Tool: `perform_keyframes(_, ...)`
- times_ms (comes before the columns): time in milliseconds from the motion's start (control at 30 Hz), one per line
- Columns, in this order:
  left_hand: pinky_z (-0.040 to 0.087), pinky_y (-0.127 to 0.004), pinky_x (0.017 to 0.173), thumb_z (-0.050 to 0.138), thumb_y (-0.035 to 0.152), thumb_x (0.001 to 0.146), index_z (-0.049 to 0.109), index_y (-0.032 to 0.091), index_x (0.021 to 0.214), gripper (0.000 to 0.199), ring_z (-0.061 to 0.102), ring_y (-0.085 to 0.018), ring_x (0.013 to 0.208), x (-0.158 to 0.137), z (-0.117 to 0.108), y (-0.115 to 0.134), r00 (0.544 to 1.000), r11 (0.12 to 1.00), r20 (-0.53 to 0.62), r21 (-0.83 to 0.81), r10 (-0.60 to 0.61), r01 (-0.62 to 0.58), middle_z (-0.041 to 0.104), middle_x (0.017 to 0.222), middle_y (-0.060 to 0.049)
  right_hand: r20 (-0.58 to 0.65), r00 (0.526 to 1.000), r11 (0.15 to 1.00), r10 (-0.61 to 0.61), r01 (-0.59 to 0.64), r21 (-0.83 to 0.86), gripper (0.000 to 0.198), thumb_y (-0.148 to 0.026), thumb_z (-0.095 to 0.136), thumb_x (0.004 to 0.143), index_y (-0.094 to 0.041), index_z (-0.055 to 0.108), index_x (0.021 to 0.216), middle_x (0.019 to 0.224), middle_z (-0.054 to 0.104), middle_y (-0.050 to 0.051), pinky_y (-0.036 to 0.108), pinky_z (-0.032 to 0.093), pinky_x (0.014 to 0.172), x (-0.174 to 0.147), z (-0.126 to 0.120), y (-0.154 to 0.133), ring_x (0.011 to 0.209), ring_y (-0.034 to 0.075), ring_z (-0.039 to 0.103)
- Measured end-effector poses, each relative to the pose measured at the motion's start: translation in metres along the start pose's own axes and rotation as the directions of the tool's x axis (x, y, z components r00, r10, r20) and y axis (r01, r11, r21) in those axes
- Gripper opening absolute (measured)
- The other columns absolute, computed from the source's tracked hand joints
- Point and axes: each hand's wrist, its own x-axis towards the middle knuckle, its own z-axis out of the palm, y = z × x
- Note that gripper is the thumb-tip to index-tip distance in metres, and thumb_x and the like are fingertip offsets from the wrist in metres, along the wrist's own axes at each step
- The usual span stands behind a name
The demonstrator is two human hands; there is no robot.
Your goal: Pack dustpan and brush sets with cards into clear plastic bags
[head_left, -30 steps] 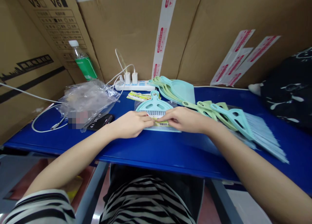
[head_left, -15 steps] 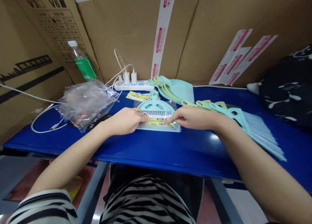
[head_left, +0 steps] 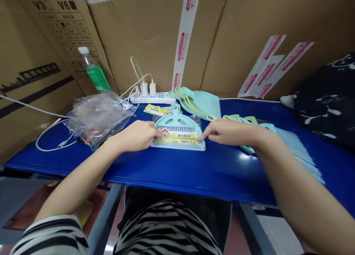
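A light-blue dustpan-and-brush set (head_left: 175,118) lies in a clear plastic bag on the blue table, its handle pointing away from me. A yellow-and-white label card (head_left: 177,137) lies across its brush bristles. My left hand (head_left: 137,136) rests at the left edge of the pack, with a fingertip on the label's left end and the other fingers bent. From the other side, my right hand (head_left: 229,132) stretches its index finger to the label's right end, the other fingers curled. Neither hand visibly grips anything.
Stacked dustpans (head_left: 206,101) lie behind the set; brushes (head_left: 301,147) lie to the right, partly behind my forearm. More label cards (head_left: 156,110) sit near a power strip (head_left: 163,97). Crumpled plastic bags (head_left: 97,116) and a bottle (head_left: 95,73) are at left. Cardboard (head_left: 149,29) walls the back.
My fingertips have moved apart, outward along the label to its two ends, and more of its print shows. The pack has hardly moved.
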Motion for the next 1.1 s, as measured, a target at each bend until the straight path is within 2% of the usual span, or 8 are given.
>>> perform_keyframes(233, 0.032, -0.024, 0.054, 0.040, 0.009, 0.075, 0.070, 0.022, 0.073, 0.032, 0.054, -0.014, 0.063, -0.001, -0.005, -0.002, 0.996, 0.995, 0.057, 0.070, -0.072, 0.068, 0.056, 0.063, -0.001, -0.047, 0.998, 0.998, 0.044, -0.042, 0.047, 0.045, -0.011, 0.041, 0.069, -0.024, 0.079, 0.090, 0.069, 0.072, 0.002, 0.025, 0.038, 0.053, 0.004, 0.001, 0.003, 0.054, 0.014, 0.054)
perform_keyframes(433, 0.033, -0.025, 0.053, 0.044, 0.012, 0.077, 0.068, 0.021, 0.067, 0.027, 0.055, -0.015, 0.061, 0.001, -0.005, -0.002, 0.992, 0.986, 0.044, 0.126, -0.119, 0.112, 0.056, 0.061, -0.001, -0.065, 0.994, 0.993, 0.091, -0.086, 0.075, 0.037, -0.010, 0.042, 0.068, -0.021, 0.076, 0.078, 0.065, 0.068, 0.002, 0.025, 0.037, 0.056, 0.008, 0.002, -0.004, 0.057, 0.014, 0.053)
perform_keyframes(533, 0.033, -0.025, 0.053, 0.045, 0.011, 0.075, 0.067, 0.021, 0.066, 0.026, 0.056, -0.014, 0.061, 0.000, -0.004, -0.002, 0.996, 0.988, 0.030, 0.132, -0.088, 0.084, 0.058, 0.062, -0.001, -0.058, 0.994, 0.994, 0.089, -0.084, 0.075, 0.034, -0.010, 0.042, 0.068, -0.021, 0.074, 0.075, 0.061, 0.065, 0.001, 0.026, 0.036, 0.056, 0.009, 0.002, -0.004, 0.054, 0.013, 0.051)
perform_keyframes(733, 0.033, -0.025, 0.053, 0.042, 0.010, 0.075, 0.066, 0.020, 0.068, 0.027, 0.054, -0.014, 0.058, -0.002, -0.001, -0.004, 1.000, 0.994, 0.023, 0.109, -0.022, 0.019, 0.060, 0.061, -0.001, -0.044, 0.997, 0.994, 0.062, -0.058, 0.097, 0.030, -0.009, 0.042, 0.069, -0.020, 0.070, 0.070, 0.067, 0.066, 0.002, 0.026, 0.037, 0.060, 0.011, 0.002, -0.003, 0.061, 0.014, 0.054)
perform_keyframes(833, 0.034, -0.025, 0.052, 0.041, 0.011, 0.076, 0.065, 0.019, 0.065, 0.027, 0.053, -0.013, 0.055, -0.001, 0.002, -0.004, 0.999, 0.992, -0.035, 0.127, -0.007, 0.012, 0.058, 0.057, -0.001, -0.044, 0.998, 0.995, 0.050, -0.045, 0.091, 0.027, -0.008, 0.041, 0.071, -0.020, 0.065, 0.067, 0.066, 0.065, 0.001, 0.026, 0.036, 0.060, 0.014, 0.004, -0.003, 0.060, 0.014, 0.053)
perform_keyframes(1000, 0.040, -0.026, 0.057, 0.040, 0.009, 0.076, 0.064, 0.019, 0.068, 0.028, 0.054, -0.016, 0.059, 0.002, 0.002, -0.001, 0.980, 0.960, -0.149, 0.268, 0.128, -0.085, 0.055, 0.052, -0.001, -0.087, 0.996, 0.996, 0.021, -0.028, -0.082, 0.022, -0.010, 0.039, 0.076, -0.020, 0.052, 0.061, 0.061, 0.058, 0.002, 0.029, 0.030, 0.056, 0.015, 0.008, -0.010, 0.057, 0.014, 0.046)
perform_keyframes(1100, 0.043, -0.028, 0.059, 0.038, 0.007, 0.077, 0.065, 0.019, 0.075, 0.030, 0.055, -0.017, 0.061, 0.003, 0.002, -0.001, 0.969, 0.939, -0.196, 0.334, 0.153, -0.081, 0.058, 0.056, -0.002, -0.146, 0.989, 0.980, 0.014, -0.042, -0.192, 0.026, -0.012, 0.036, 0.080, -0.021, 0.050, 0.060, 0.061, 0.056, 0.004, 0.030, 0.025, 0.054, 0.014, 0.008, -0.015, 0.055, 0.015, 0.042)
